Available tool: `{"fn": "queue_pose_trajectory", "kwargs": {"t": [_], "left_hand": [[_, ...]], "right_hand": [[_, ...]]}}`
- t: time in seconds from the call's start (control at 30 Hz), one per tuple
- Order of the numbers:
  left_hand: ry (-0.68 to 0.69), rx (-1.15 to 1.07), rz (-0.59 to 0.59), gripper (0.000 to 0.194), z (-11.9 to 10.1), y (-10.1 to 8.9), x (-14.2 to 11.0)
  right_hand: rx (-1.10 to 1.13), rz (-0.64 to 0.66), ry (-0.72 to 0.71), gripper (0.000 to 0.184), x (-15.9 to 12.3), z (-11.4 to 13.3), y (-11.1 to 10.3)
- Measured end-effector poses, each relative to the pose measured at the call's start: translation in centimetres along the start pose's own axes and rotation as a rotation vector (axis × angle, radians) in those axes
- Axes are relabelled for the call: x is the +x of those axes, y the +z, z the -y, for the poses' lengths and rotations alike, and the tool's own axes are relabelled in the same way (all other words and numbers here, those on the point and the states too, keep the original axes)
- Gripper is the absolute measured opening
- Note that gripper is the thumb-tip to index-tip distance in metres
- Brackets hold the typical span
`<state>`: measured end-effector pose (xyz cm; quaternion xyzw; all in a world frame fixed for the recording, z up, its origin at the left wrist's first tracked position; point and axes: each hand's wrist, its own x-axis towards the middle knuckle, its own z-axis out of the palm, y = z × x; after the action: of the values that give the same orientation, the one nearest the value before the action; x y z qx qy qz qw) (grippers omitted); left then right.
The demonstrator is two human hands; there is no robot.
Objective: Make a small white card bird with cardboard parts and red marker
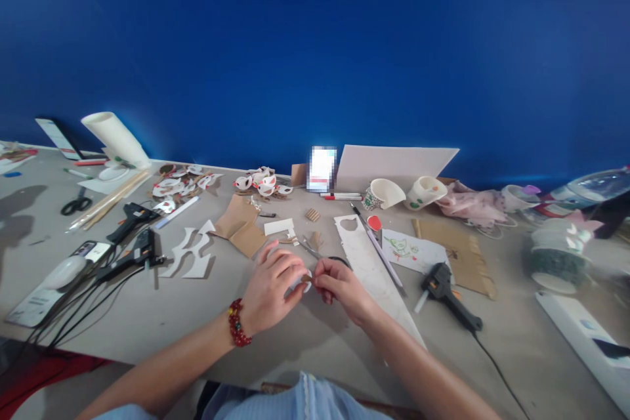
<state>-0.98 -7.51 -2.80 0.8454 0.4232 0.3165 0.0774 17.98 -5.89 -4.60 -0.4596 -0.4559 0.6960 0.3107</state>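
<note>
l hand (274, 283) & r hand (340, 285) fingers pinch white piece (308, 279) btwn their tips; prob. v. light, thin, bends easily; best held gently by edges.

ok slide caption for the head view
Left hand and right hand hold a small white-and-brown piece over a grey table.

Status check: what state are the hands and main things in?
Left hand: gripping the small piece
Right hand: closed at the small piece
Phone: upright, lit
White board: propped up
Right glue gun: lying down
Front left glue gun: lying down
White strip: flat, cut at one end
Drawing: flat, face up
Paper roll: tilted
Brown card: creased
Scissors: partly hidden
</note>
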Motion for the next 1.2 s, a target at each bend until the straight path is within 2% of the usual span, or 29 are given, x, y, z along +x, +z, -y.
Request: {"fn": "queue_pose_trajectory", "kwargs": {"t": [0.17, 0.27, 0.43, 0.6, 0.77, 1.2], "left_hand": [[-0.009, -0.023, -0.004, 0.008, -0.1, 0.0, -0.1], [-0.031, -0.024, 0.007, 0.006, 0.1, 0.1, -0.4], [-0.067, -0.015, 0.083, 0.007, 1.1, 1.1, -1.5], [-0.069, 0.012, 0.132, 0.009, 1.7, 2.4, -2.1], [-0.083, 0.033, 0.159, 0.007, 1.7, 2.7, -2.1], [-0.094, -0.003, 0.187, 0.008, 2.0, 3.1, -2.1]], "right_hand": [[-0.063, 0.040, -0.014, 0.012, 0.1, -0.2, -0.2], [-0.198, 0.015, -0.058, 0.016, 0.2, -0.3, -0.7], [-0.637, -0.122, -0.302, 0.009, -0.3, -0.5, -1.2], [-0.955, -0.115, -0.498, 0.008, -0.6, -0.8, -1.1], [-1.030, -0.018, -0.634, 0.010, -0.4, -1.2, -1.3], [-1.051, 0.045, -0.699, 0.014, 0.2, -2.5, -2.0]]}}
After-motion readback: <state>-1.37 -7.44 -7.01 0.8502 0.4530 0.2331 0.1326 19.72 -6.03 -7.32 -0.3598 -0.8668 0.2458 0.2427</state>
